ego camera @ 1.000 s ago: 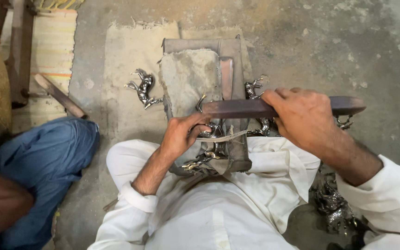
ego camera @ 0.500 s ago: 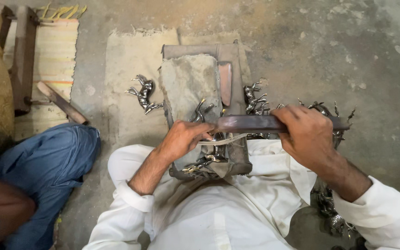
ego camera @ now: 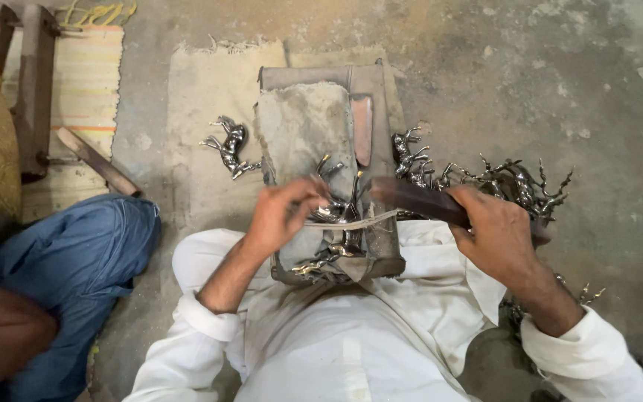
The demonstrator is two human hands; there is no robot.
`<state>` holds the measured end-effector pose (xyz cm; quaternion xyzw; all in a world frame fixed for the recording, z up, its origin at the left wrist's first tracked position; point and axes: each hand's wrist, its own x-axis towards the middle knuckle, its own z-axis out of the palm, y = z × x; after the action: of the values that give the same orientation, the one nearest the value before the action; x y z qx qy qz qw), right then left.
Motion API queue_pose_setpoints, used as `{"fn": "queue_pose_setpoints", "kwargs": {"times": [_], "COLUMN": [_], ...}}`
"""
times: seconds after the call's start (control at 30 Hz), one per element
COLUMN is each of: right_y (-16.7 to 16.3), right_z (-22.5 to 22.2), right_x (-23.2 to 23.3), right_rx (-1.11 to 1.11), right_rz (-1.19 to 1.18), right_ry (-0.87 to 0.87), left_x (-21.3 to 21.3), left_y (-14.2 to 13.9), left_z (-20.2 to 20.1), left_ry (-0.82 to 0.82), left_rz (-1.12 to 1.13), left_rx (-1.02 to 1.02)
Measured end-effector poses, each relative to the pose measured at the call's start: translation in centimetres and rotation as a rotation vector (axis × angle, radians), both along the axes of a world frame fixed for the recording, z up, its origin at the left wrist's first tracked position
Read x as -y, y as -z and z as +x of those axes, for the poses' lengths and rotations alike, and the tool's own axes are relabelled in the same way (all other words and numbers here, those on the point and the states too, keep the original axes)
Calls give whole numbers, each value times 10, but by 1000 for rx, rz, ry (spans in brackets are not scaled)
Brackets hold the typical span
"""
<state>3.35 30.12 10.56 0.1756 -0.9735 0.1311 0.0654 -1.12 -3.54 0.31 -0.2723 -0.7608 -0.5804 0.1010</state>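
The left hand (ego camera: 283, 216) was closed on a shiny metal deer (ego camera: 334, 223) lying on the cloth-covered block (ego camera: 303, 126) between the person's knees. The right hand (ego camera: 496, 238) was wrapped tight around a dark flat file (ego camera: 414, 199), its far end over the deer. This looked like the filing step; the next stroke would need a firm hold and a steady push. The deer's body was mostly hidden by fingers. The pile of deer (ego camera: 511, 182) by the right hand was too tangled to count.

Rough grey concrete floor (ego camera: 545, 82) with a striped mat (ego camera: 87, 89) at left.
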Motion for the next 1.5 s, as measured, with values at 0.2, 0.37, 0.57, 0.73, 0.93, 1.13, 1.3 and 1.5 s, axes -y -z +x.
{"fn": "queue_pose_setpoints", "kwargs": {"times": [0.2, 0.37, 0.57, 0.73, 0.93, 1.13, 1.3, 1.5], "right_y": [27, 51, 60, 60, 42, 28, 14, -16], "right_z": [3, 9, 15, 17, 12, 4, -16, -34], "right_x": [3, 8, 5, 11, 3, 3, 8, 22], "right_rx": [363, 364, 117, -154, -252, -113, -171, 22], "right_rz": [-239, -228, -228, -574, -150, -194, -243, 104], "right_ry": [228, 244, 199, 253, 102, 84, 25, -69], "left_x": [-3, -12, -17, -23, -21, -16, -15, -12], "left_y": [-11, -31, -39, -34, -33, -36, -33, -13], "left_z": [-15, -25, -37, -43, -40, -31, -22, 2], "left_ry": [50, 289, 366, 405, 402, 319, 195, -35], "left_rz": [168, -204, -433, -518, -484, -436, -405, -105], "left_rx": [237, -4, -50, -91, -114, 9, 19, 30]}}
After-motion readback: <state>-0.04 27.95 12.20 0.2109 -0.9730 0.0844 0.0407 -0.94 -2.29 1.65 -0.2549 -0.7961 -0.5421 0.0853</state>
